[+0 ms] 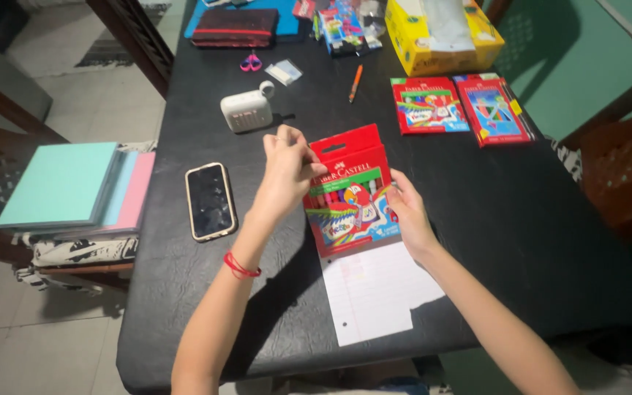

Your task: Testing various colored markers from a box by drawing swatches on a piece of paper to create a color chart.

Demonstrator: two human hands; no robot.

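**Marker pack held over table**

L to R: phone (210,200) lies flat; left hand (287,172) pinches red marker pack (349,197) at top flap, right hand (407,212) grips its side, above lined paper (374,289). Pack prob. light, thin cardboard, crushable; best held by edges.

Home dining room: black table (184,307), wooden chairs (623,168), tiled floor (89,110), tissue box (444,33), school supplies.

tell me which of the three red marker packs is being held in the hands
The red marker pack over the lined paper, gripped by the left hand and right hand. The other two packs lie untouched farther back.
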